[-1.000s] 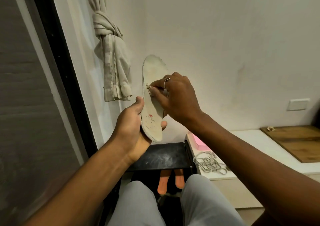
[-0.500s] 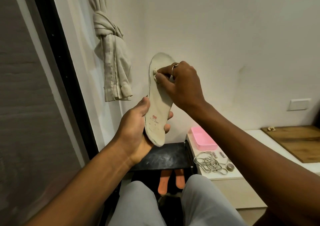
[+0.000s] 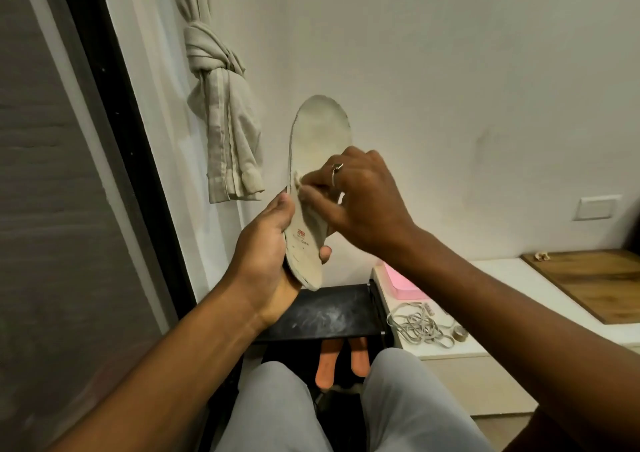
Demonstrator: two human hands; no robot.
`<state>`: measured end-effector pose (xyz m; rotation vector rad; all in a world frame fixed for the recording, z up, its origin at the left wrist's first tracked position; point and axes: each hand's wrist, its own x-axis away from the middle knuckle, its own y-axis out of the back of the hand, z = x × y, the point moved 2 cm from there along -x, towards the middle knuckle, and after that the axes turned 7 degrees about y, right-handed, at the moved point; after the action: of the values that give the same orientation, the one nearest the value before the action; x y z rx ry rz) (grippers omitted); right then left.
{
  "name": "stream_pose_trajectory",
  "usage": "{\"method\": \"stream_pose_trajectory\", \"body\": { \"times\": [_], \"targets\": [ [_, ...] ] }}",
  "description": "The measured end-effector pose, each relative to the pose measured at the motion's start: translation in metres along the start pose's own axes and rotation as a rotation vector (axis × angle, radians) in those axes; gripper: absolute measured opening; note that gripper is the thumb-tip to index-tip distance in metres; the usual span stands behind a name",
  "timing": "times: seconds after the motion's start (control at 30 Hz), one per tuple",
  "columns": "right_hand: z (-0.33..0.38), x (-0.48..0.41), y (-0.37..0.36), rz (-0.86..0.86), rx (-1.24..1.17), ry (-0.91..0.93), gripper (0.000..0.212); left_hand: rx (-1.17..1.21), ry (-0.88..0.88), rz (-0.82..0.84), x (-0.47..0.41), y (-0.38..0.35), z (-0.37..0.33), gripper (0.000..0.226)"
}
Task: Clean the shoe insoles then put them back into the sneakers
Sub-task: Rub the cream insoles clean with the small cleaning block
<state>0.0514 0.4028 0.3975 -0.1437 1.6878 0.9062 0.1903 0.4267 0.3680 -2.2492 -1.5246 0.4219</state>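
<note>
Gripping the heel end of 1 pale insole [image 3: 320,129] in the left hand [image 3: 266,254], thumb along its near edge, fingers wrapped behind, toe end pointing up. Pinching a small pale wad [image 3: 297,179] in the right hand [image 3: 363,206], fingertips pressed to the insole's face just above the left thumb. Cleaning step in hand, by the look of it; no sneakers clearly in view.

Risks from here:
- Creasing the thin insole if pressed hard above the grip, with nothing backing the toe half.
- Dropping the wad from so slight a pinch, down between the knees.
- Losing the heel out of the left palm on a firm downward stroke.
- Leaving the toe end, well above the right hand, unwiped.

Counted: 2 hands, 1 insole held, 1 wad. Below the hands, 1 black shelf [image 3: 329,313], and under it 2 orange shapes [image 3: 327,365], insoles or shoe linings, impossible to tell. Below the right forearm, on the white tabletop [image 3: 502,278], 1 pink tray [image 3: 401,283] and 1 tangle of laces [image 3: 417,327]; further right, 1 wooden board [image 3: 595,282]. Up and left of the left hand, 1 knotted curtain [image 3: 225,133].
</note>
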Motion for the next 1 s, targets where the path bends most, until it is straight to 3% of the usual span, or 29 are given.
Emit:
{"method": "stream_pose_trajectory", "body": {
  "times": [0.07, 0.23, 0.4, 0.47, 0.6, 0.8, 1.0],
  "targets": [
    [0.009, 0.008, 0.0, 0.051, -0.007, 0.051, 0.019, 0.029, -0.006, -0.002, 0.0, 0.0, -0.002, 0.032],
    [-0.015, -0.003, 0.002, -0.049, 0.107, -0.055, 0.019, -0.02, 0.011, -0.005, 0.001, -0.004, 0.002, 0.037],
    [0.019, 0.018, -0.004, 0.089, -0.029, 0.114, 0.018, 0.094, 0.027, -0.046, -0.002, 0.003, -0.004, 0.038],
    [0.016, 0.019, -0.002, 0.106, 0.027, 0.144, 0.017, 0.103, 0.034, -0.035, -0.002, 0.002, -0.004, 0.038],
    [0.003, 0.009, 0.002, 0.032, 0.127, 0.102, 0.017, 0.045, 0.022, -0.045, -0.001, -0.001, 0.0, 0.033],
    [0.019, 0.027, 0.001, 0.132, -0.06, 0.159, 0.016, 0.1, 0.059, -0.01, 0.004, -0.001, -0.011, 0.047],
    [0.009, 0.02, 0.002, 0.086, 0.072, 0.08, 0.021, 0.114, 0.048, -0.007, 0.003, -0.003, -0.008, 0.043]
  ]
}}
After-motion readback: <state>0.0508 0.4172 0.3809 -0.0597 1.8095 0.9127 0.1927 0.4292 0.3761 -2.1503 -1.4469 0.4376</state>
